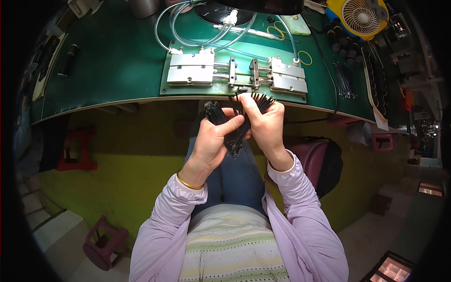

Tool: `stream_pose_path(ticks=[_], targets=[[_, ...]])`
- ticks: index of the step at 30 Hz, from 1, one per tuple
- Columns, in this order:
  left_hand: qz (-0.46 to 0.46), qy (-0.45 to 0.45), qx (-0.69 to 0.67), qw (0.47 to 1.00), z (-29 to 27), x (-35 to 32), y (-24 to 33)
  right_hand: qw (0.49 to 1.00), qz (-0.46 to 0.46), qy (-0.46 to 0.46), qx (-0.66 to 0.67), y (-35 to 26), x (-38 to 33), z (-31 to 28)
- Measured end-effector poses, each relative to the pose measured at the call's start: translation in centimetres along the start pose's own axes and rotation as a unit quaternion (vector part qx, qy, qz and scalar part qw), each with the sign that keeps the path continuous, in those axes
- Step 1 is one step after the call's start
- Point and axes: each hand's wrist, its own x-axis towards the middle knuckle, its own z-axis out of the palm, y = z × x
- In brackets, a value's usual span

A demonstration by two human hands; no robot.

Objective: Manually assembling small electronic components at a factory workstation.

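Note:
A thick bundle of thin black sticks [216,113] is gripped in my left hand [210,141], its thumb lying across it and the lower ends poking out beneath. My right hand [268,123] is closed on more thin black sticks [264,98], whose tips fan out above the fingers. The two hands meet just off the near edge of the bench, over my lap. Right ahead of them stands a fixture with a silver left air cylinder [191,69] and a silver right air cylinder [288,77]. A small dark piece [243,89] lies between its facing metal blocks.
The green bench [117,61] carries clear air hoses [176,28], a black lamp base [221,13] and a yellow-blue fan [361,18]. More black sticks [345,80] lie at the right. Below are a red stool [77,148], a purple stool [105,242] and a maroon seat [307,162].

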Motion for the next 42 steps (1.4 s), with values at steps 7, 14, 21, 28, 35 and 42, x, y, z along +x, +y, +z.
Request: stream_pose_path(ticks=[7,14,21,28,35,42], targets=[[0.006,0.011,-0.003,1.000,0.0,0.2,-0.3,1.000,0.020,0.012,0.001,0.2,0.3,-0.1],[0.009,0.012,0.000,1.000,0.3,0.4,-0.2,0.999,0.025,0.025,-0.007,0.7,0.8,-0.3],[0.006,-0.001,-0.003,1.000,0.1,0.6,-0.3,0.999,0.028,0.019,0.002,0.8,0.9,-0.5],[0.009,0.000,-0.025,1.000,0.2,0.7,-0.3,0.999,0.013,0.028,0.017,1.0,1.1,-0.5],[-0.001,-0.007,-0.016,1.000,0.0,0.4,-0.3,1.000,0.012,0.014,-0.007,-0.1,0.2,-0.1],[0.005,-0.002,0.005,1.000,-0.1,0.4,-0.5,0.999,0.024,0.019,-0.010,0.3,0.4,-0.3]])
